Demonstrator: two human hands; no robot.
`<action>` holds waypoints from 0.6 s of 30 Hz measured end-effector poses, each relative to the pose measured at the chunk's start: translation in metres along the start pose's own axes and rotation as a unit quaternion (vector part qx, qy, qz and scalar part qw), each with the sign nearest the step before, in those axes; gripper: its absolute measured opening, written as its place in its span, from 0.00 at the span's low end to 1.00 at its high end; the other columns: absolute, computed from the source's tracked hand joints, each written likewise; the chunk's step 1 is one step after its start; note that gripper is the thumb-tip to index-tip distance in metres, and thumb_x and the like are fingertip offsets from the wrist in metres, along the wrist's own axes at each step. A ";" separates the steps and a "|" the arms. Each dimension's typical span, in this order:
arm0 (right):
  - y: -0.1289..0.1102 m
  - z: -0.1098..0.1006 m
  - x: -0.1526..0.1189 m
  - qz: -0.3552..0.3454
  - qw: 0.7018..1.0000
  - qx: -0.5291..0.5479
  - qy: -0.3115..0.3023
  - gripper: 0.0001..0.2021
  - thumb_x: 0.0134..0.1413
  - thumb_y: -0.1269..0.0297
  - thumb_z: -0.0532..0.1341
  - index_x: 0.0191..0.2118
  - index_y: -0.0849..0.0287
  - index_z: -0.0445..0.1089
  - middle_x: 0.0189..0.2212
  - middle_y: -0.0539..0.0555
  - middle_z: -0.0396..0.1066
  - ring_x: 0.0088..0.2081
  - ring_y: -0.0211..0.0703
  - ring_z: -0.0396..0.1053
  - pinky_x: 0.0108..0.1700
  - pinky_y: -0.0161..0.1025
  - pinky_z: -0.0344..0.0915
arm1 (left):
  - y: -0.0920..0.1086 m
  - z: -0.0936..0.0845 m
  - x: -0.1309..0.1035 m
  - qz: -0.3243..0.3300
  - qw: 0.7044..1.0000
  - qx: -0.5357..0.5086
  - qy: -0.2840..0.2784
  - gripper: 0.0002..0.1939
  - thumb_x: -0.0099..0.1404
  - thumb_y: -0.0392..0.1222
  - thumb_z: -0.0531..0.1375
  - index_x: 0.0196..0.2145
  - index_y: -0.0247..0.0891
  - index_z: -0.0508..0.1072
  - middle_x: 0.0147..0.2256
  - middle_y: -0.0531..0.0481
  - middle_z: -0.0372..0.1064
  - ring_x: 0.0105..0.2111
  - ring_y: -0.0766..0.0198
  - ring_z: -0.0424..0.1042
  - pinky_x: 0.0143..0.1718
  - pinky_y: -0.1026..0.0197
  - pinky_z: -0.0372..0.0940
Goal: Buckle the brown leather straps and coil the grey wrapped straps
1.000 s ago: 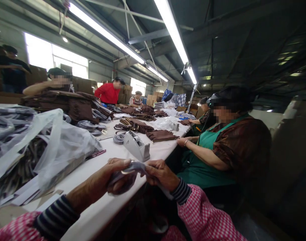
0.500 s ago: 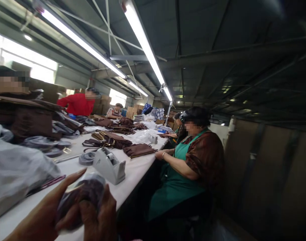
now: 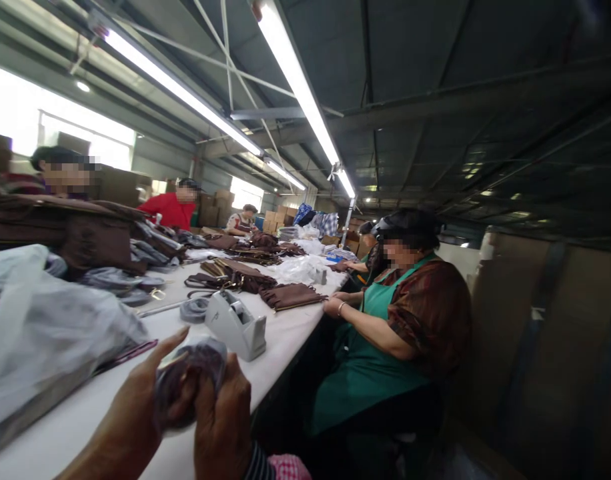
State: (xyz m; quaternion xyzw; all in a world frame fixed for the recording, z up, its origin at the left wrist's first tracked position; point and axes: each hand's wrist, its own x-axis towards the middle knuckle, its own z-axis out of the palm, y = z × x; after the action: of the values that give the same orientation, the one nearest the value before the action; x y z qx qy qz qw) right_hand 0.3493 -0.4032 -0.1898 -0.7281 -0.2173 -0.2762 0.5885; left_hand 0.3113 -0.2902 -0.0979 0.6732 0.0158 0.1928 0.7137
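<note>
Low in front of me, both hands hold a dark, coiled strap-like bundle (image 3: pixel 209 355) under shiny clear plastic. My left hand (image 3: pixel 135 400) cups its left side, thumb stretched along the top. My right hand (image 3: pixel 225 410) closes on the right side, with its fingers bent over the front. The fingers partly hide the bundle, so its exact kind is unclear. Just beyond it, a grey tape dispenser (image 3: pixel 235 325) stands on the white table (image 3: pixel 290 340). A grey coiled strap (image 3: pixel 194 309) lies left of the dispenser.
White plastic bags (image 3: pixel 50 327) cover the near left. Brown bags (image 3: pixel 293 297) and grey straps (image 3: pixel 118 283) are piled along the table. A co-worker in a green apron (image 3: pixel 355 373) sits at the right edge, hands on a brown bag. Other people work farther back.
The view has shifted, so the scene sits farther right in the picture. Both hands still hold the wrapped bundle, and a pink checked cuff now shows at my right wrist.
</note>
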 end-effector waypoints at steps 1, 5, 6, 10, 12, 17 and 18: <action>-0.010 -0.005 0.006 -0.007 1.000 -0.002 -0.014 0.33 0.68 0.38 0.50 0.68 0.53 0.61 0.62 0.69 0.65 0.63 0.70 0.63 0.62 0.67 0.61 | 0.014 0.006 -0.004 -0.017 0.999 -0.034 0.022 0.35 0.45 0.49 0.74 0.51 0.40 0.72 0.17 0.59 0.68 0.16 0.64 0.64 0.19 0.66 0.59; -0.038 -0.032 0.034 -0.088 0.986 -0.102 -0.098 0.28 0.74 0.46 0.42 0.59 0.61 0.67 0.47 0.70 0.73 0.50 0.64 0.72 0.52 0.58 0.68 | 0.047 0.019 -0.008 -0.093 0.986 -0.136 0.015 0.18 0.59 0.57 0.66 0.33 0.38 0.75 0.23 0.54 0.73 0.21 0.64 0.68 0.25 0.64 0.65; -0.041 -0.038 0.041 -0.099 0.985 -0.098 -0.107 0.27 0.74 0.48 0.41 0.55 0.61 0.69 0.42 0.67 0.74 0.44 0.61 0.73 0.49 0.56 0.69 | 0.050 0.017 -0.008 -0.077 0.989 -0.124 -0.007 0.18 0.61 0.57 0.66 0.32 0.37 0.75 0.26 0.52 0.75 0.24 0.63 0.70 0.29 0.64 0.66; -0.051 -0.051 0.062 -0.247 0.946 -0.162 -0.134 0.17 0.75 0.56 0.44 0.44 0.59 0.66 0.34 0.59 0.69 0.35 0.51 0.71 0.37 0.45 0.68 | 0.054 -0.014 -0.005 -0.030 0.988 -0.058 -0.138 0.22 0.69 0.59 0.59 0.34 0.36 0.79 0.33 0.47 0.77 0.33 0.60 0.72 0.38 0.61 0.67; -0.053 -0.051 0.069 -0.355 0.893 -0.236 -0.143 0.13 0.74 0.63 0.45 0.43 0.60 0.64 0.34 0.58 0.67 0.34 0.50 0.69 0.33 0.42 0.66 | 0.058 -0.033 -0.004 -0.019 0.980 0.012 -0.199 0.22 0.68 0.59 0.59 0.35 0.36 0.79 0.34 0.47 0.76 0.34 0.58 0.70 0.36 0.61 0.65; -0.039 -0.034 0.076 -0.463 0.794 -0.324 -0.225 0.10 0.71 0.71 0.47 0.44 0.61 0.66 0.35 0.59 0.69 0.35 0.49 0.67 0.32 0.41 0.65 | 0.051 -0.063 -0.003 0.097 0.922 0.285 -0.243 0.14 0.63 0.53 0.68 0.34 0.39 0.79 0.31 0.51 0.72 0.32 0.60 0.68 0.32 0.65 0.60; -0.034 -0.029 0.075 -0.470 0.785 -0.323 -0.243 0.10 0.71 0.71 0.48 0.45 0.61 0.66 0.36 0.59 0.70 0.36 0.49 0.67 0.33 0.41 0.66 | 0.042 -0.067 -0.005 0.124 0.910 0.315 -0.238 0.14 0.65 0.53 0.66 0.36 0.39 0.79 0.32 0.50 0.73 0.33 0.59 0.69 0.34 0.64 0.62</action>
State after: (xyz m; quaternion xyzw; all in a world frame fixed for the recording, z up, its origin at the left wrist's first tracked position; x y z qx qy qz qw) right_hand 0.3794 -0.4254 -0.1112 -0.7265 -0.5666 -0.3863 0.0440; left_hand 0.2769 -0.2274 -0.0648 0.8854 -0.1782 0.0985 0.4178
